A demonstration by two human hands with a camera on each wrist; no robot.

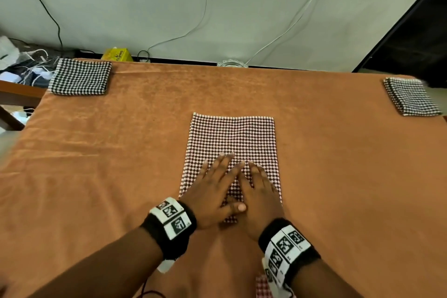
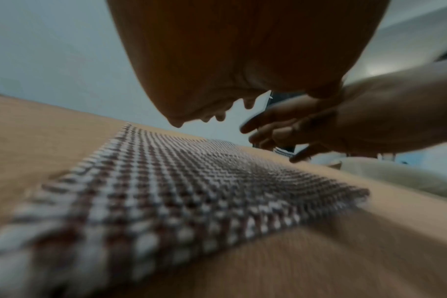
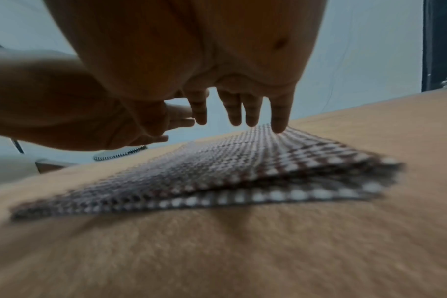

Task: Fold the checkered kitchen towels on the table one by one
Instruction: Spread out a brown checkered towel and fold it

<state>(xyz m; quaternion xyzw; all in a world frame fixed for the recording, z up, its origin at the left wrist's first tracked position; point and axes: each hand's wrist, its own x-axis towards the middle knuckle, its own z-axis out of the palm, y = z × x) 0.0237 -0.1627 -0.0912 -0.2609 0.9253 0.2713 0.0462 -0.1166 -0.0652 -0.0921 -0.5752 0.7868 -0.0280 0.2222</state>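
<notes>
Left hand (image 1: 212, 191): flat, fingers straight, on the towel (image 1: 232, 143).
Right hand (image 1: 260, 193): flat, same towel, holding nothing.
Towel: mid-bench (image 1: 121, 152), near edge.

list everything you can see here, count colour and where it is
red checkered towel: 1, dark red and white, table centre, folded to a long strip, under both hands
folded towel: 1, black and white check, far left corner of the table
towel stack: 1 pile, black and white check, far right corner
table cover: 1, orange cloth, over the whole table
yellow box: 1, behind the table's far edge, left
cables: several, white and black, along the wall
wrist bands: 2, black with white marker tags, one on each wrist
left hand: fingers straight, flat over the red checkered towel
right hand: fingers straight, beside the left hand, thumbs overlapping
</notes>
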